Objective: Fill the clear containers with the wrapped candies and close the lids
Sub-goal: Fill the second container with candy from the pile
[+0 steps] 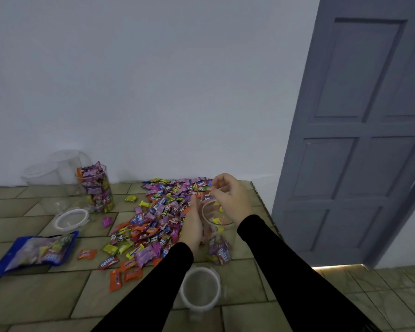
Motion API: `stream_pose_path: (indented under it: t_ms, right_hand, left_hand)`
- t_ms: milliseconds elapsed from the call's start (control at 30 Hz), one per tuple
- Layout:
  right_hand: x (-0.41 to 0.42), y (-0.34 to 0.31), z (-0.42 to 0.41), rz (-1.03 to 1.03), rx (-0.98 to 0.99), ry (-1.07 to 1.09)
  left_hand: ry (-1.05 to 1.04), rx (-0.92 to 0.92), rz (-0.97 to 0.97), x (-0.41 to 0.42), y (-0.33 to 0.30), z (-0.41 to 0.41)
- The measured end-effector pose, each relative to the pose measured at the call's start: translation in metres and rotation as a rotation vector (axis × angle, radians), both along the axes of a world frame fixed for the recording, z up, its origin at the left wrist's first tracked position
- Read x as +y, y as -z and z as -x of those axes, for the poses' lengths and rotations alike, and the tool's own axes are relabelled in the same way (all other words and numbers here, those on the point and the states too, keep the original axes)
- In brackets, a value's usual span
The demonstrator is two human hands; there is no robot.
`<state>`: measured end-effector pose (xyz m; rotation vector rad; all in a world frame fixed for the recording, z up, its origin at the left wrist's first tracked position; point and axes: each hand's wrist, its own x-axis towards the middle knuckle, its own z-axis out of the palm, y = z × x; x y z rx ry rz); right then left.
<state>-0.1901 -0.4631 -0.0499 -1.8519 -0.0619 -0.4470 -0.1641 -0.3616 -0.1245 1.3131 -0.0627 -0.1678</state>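
A big pile of wrapped candies (163, 207) covers the middle of the tiled table top (46, 293). At its right edge stands a clear container (219, 240), partly filled with candies. My left hand (192, 227) holds the container's left side. My right hand (230, 196) hovers just above its open mouth, fingers curled downward, and I see no candy in them. Yellow candies lie inside near the rim. A loose clear lid (199, 287) lies close in front of the container, between my black sleeves.
At the back left stands a full, lidless candy container (96, 190), with empty clear containers (58, 171) behind it and a white-rimmed lid (71, 219) in front. A blue candy bag (34, 251) lies at the left. The table's right edge borders a grey door (359, 130).
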Motion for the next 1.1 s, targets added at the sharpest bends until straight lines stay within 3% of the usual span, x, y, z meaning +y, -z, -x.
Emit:
stream_pose_path:
  t_ms: [100, 233, 300, 400, 467, 633, 767, 1100]
  right_hand:
    - [0.009, -0.013, -0.005, 0.139, -0.092, 0.027]
    - [0.052, -0.019, -0.011, 0.277, -0.084, -0.115]
    - [0.077, -0.008, -0.017, 0.372, -0.060, -0.189]
    - [0.105, 0.023, -0.028, 0.479, -0.013, -0.241]
    - [0.125, 0.047, -0.036, 0.593, 0.036, -0.257]
    - [0.174, 0.104, -0.037, 0.916, 0.204, -0.215]
    - [0.187, 0.138, -0.036, 1.035, 0.233, -0.235]
    - [0.195, 0.140, -0.071, 1.156, 0.215, -0.183]
  left_hand:
    - [-0.058, -0.118, -0.178, 0.024, -0.001, 0.002]
    - [-0.208, -0.217, -0.402, 0.070, 0.019, -0.002]
    - [-0.341, -0.274, -0.615, 0.093, 0.027, -0.006]
    - [-0.528, -0.200, -1.077, 0.128, 0.040, -0.007]
    - [-0.535, -0.046, -1.242, 0.152, 0.045, -0.002]
    - [-0.400, 0.154, -1.372, 0.201, 0.058, 0.007]
    - [-0.273, 0.102, -1.429, 0.209, 0.070, 0.011]
    - [-0.317, -0.138, -1.497, 0.211, 0.077, -0.013]
